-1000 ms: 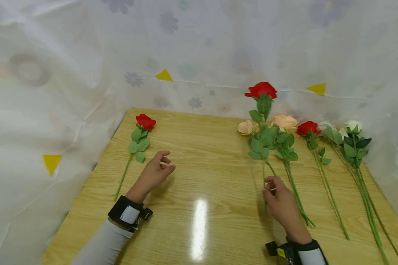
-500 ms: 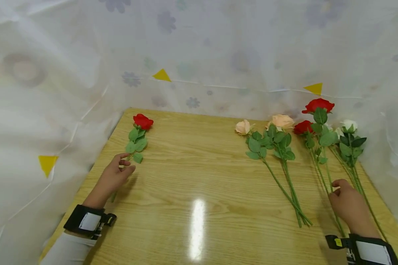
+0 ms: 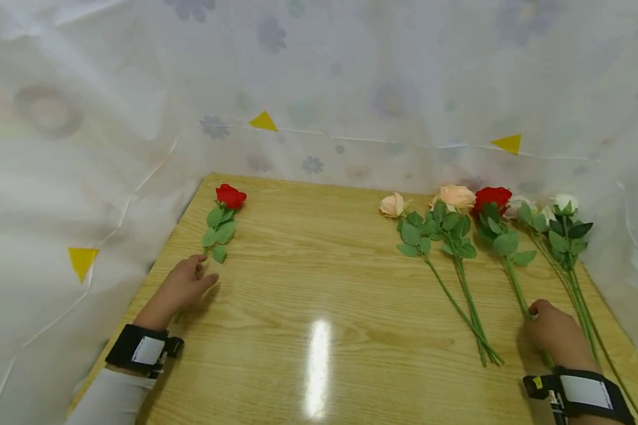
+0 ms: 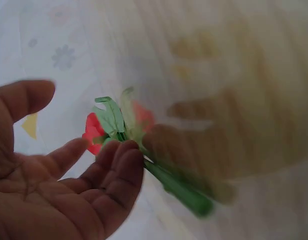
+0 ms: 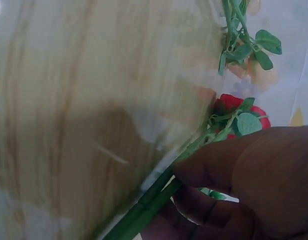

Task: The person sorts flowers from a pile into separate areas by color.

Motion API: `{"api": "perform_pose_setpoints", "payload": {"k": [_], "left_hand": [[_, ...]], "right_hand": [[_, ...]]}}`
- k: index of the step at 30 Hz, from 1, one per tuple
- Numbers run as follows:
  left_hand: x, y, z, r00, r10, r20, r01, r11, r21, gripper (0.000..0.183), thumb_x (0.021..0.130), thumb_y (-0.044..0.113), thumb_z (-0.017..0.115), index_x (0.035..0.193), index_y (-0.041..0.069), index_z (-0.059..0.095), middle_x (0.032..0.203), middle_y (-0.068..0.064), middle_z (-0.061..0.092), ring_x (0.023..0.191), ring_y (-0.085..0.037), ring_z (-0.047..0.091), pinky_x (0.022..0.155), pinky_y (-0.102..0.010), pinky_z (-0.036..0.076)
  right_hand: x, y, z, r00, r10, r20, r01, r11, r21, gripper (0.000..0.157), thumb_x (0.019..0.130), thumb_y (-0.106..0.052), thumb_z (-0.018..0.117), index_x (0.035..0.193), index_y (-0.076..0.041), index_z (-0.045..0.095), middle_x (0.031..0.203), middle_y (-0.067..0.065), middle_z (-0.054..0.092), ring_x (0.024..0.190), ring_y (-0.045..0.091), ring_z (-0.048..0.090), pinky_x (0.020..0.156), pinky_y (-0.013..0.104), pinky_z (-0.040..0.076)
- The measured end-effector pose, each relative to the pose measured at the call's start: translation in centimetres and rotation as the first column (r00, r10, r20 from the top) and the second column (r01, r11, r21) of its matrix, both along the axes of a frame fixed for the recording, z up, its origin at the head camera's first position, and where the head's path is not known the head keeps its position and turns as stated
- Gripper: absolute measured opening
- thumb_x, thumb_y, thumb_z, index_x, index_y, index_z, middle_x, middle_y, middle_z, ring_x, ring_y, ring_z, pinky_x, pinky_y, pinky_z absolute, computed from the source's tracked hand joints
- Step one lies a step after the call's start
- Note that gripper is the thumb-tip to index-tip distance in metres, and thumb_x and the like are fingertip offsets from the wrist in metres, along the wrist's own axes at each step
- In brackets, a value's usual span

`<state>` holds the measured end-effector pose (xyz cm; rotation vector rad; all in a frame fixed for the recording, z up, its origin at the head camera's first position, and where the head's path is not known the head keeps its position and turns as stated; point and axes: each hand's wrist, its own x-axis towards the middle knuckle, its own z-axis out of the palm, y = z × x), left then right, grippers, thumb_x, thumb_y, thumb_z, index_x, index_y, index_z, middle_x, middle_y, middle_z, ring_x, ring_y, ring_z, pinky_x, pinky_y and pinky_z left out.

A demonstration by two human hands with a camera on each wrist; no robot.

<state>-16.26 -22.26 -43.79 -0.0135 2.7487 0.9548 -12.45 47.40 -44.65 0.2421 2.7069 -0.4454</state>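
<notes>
At the left of the table, a red rose (image 3: 230, 196) with green leaves lies on the wood. My left hand (image 3: 183, 286) is over its stem, fingertips right at the stem and thumb held apart. The left wrist view shows those relaxed fingers (image 4: 116, 175) beside the green stem (image 4: 179, 190). On the right, my right hand (image 3: 558, 333) pinches the stem of another red rose (image 3: 491, 200), laid down over a second red rose that it mostly hides. Two green stems (image 5: 144, 207) run side by side at the thumb in the right wrist view.
Peach roses (image 3: 455, 196) with crossing stems lie left of the right hand. White roses (image 3: 565, 203) lie along the table's right side. A pale flower-print curtain (image 3: 324, 77) with yellow triangles surrounds the wooden table (image 3: 308, 254).
My right hand has carried the red rose rightward from over the peach roses and lowered it onto the other red rose. My left hand has moved left to the lone red rose's stem.
</notes>
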Motion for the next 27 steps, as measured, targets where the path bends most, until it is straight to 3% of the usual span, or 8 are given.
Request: {"api": "perform_pose_setpoints", "payload": {"k": [7, 14, 21, 27], "left_hand": [[-0.5, -0.2, 0.4, 0.999, -0.004, -0.038, 0.0, 0.994, -0.107, 0.062, 0.092, 0.03, 0.055, 0.132, -0.015, 0.037, 0.122, -0.039, 0.046, 0.111, -0.049, 0.043, 0.09, -0.061, 0.04], [-1.0, -0.4, 0.6, 0.999, 0.014, 0.043, -0.007, 0.988, -0.155, 0.062, 0.092, 0.029, 0.052, 0.131, -0.017, 0.037, 0.123, -0.042, 0.042, 0.113, -0.051, 0.04, 0.094, -0.061, 0.038], [-3.3, -0.9, -0.1, 0.998, -0.063, 0.013, 0.065, 0.972, -0.225, 0.05, 0.09, 0.021, 0.048, 0.12, -0.019, 0.045, 0.113, -0.04, 0.052, 0.102, -0.048, 0.05, 0.086, -0.058, 0.044], [-5.0, -0.9, -0.1, 0.999, -0.045, 0.008, 0.045, 0.969, -0.242, 0.032, 0.087, 0.015, 0.051, 0.104, -0.012, 0.051, 0.095, -0.028, 0.058, 0.081, -0.035, 0.054, 0.07, -0.048, 0.046]], "right_hand": [[0.3, -0.2, 0.0, 1.0, -0.019, -0.01, 0.019, 1.0, -0.009, 0.047, 0.089, -0.016, 0.043, 0.118, 0.02, 0.038, 0.074, 0.016, 0.058, 0.058, 0.024, 0.045, 0.051, 0.038, 0.037], [0.2, -0.4, 0.4, 0.999, -0.036, 0.012, 0.037, 0.999, -0.024, 0.052, 0.089, -0.023, 0.046, 0.117, 0.02, 0.041, 0.077, 0.015, 0.06, 0.06, 0.023, 0.05, 0.051, 0.038, 0.041], [0.5, -0.1, 0.7, 0.997, -0.062, 0.043, 0.063, 0.997, -0.038, 0.06, 0.094, -0.03, 0.039, 0.123, 0.023, 0.036, 0.088, 0.026, 0.061, 0.063, 0.024, 0.053, 0.055, 0.04, 0.045], [0.8, -0.2, 0.7, 0.997, -0.068, 0.023, 0.069, 0.997, -0.043, 0.061, 0.096, -0.032, 0.036, 0.123, 0.023, 0.035, 0.087, 0.025, 0.062, 0.063, 0.024, 0.055, 0.054, 0.042, 0.045]]}}
